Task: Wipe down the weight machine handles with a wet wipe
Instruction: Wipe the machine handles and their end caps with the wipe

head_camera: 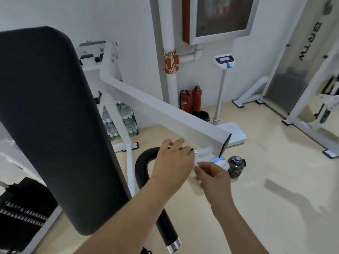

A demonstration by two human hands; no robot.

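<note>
Your hands at the machine handle [143, 168].
Your left hand [172, 162] curls over its upper bend; your right hand [213, 177] pinches the white wipe [196, 165] just beside.

Tight at the handle [141, 169], open floor [275, 189] right
White beam [165, 114] just above the black handle; back pad [55, 125] walls the left; bottle [235, 167] on floor beyond.

The pale beige floor [275, 180] carries a dark water jug [236, 166] just right of the right grip [214, 177], with a blue-and-white wipe packet [218, 160] touching it, just beyond that grip. Farther beyond the left grip [172, 162] stand 2 red fire extinguishers [191, 101], a black bin [200, 115] and a white scale platform [233, 132]; stacked bottled-water packs [121, 121] sit beyond and leftward.
</note>
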